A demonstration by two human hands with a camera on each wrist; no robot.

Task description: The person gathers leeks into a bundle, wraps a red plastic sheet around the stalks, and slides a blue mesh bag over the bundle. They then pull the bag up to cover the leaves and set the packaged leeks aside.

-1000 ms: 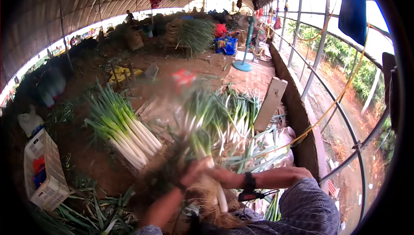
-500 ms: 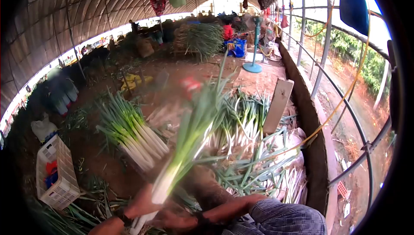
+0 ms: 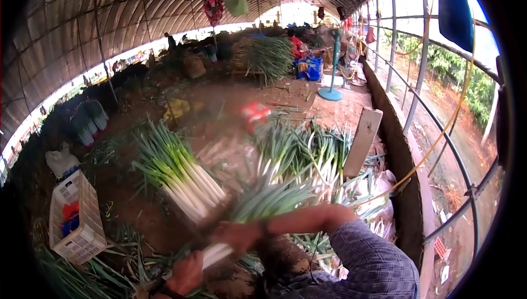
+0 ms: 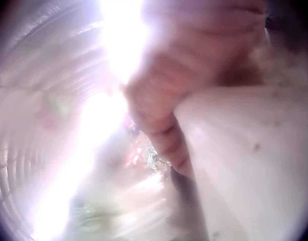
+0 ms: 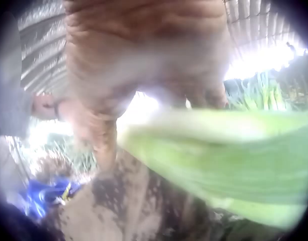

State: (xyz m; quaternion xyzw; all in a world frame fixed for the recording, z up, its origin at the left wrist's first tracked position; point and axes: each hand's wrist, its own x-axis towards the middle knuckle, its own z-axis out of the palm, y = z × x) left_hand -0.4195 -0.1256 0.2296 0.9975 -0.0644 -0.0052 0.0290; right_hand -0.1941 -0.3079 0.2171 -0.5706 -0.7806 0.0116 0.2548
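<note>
In the head view a few leeks (image 3: 269,200) lie slanted low in front of me, green leaves to the upper right and white stalks to the lower left. My left hand (image 3: 186,273) grips them near the white ends. The left wrist view shows its fingers bent against a thick white stalk (image 4: 249,150). Further up the same stalks, my right hand (image 3: 236,237) holds them around the middle. In the right wrist view, blurred pale green stalk (image 5: 219,150) passes just beneath that hand (image 5: 149,55).
A neat bundle of leeks (image 3: 186,175) lies left of centre. More leeks (image 3: 313,151) stand in a row beside an upright board (image 3: 362,142). A plastic crate (image 3: 79,216) is at the left, near loose leaves (image 3: 82,271). A low wall (image 3: 395,134) runs along the right.
The leeks swung from upright at centre to lower left, then tipped over with leaves toward the right. My left hand moved down and left; my right hand now lies higher along the stalks.
</note>
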